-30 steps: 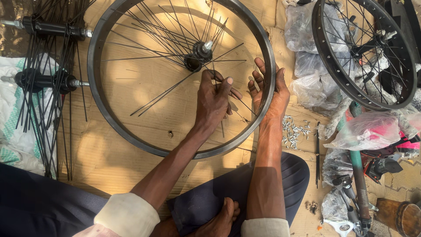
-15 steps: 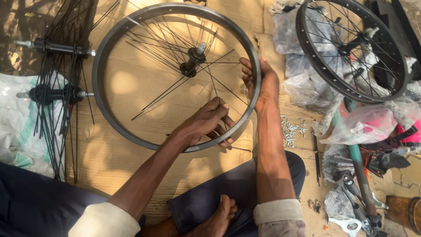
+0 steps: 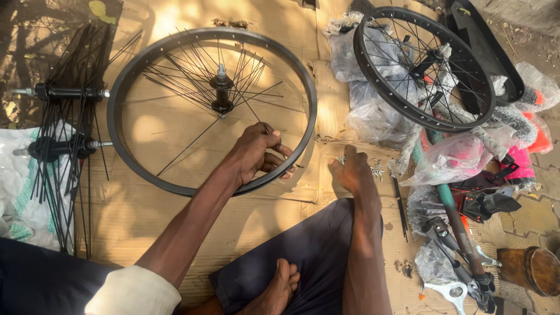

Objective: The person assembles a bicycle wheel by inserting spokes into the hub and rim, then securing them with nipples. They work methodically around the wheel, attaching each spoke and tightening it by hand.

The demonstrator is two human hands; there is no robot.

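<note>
Cardboard (image 3: pixel 175 227); rim (image 3: pixel 125 81) under left hand (image 3: pixel 254 153)

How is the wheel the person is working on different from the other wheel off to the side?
The near wheel lies flat on the cardboard, with the left hand on its rim; the far wheel rests on plastic bags, untouched. The near wheel's spokes mostly hang loose from the hub, with wide gaps; the far wheel's spokes reach its rim. Both have black rims.
</note>
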